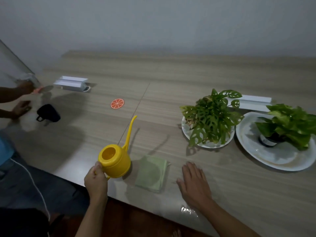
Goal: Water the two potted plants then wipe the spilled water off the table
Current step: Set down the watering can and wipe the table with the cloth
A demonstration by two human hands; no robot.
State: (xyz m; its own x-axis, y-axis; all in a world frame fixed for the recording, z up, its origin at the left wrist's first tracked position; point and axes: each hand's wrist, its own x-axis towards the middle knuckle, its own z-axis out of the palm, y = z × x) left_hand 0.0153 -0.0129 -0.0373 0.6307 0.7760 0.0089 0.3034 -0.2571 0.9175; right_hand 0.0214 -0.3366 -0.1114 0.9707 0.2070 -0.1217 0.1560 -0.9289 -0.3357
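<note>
Water glints at the surface [239,194] edge, unwiped. Right hand [195,183] lies flat, released, beside the green cloth [152,173]; left hand [95,180] grasps the yellow watering can [116,161]. Both potted plants [212,117] [289,125] stand beyond; whether they're watered, I cannot tell.

A long wood-grain table [171,74] runs up against a plain pale wall [153,23] at the far side. Dim light; dark reddish floor [130,219] shows near.

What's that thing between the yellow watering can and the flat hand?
A folded green cloth lies on the table between the watering can, held by the left hand, and the right hand. The head view shows it.
</note>
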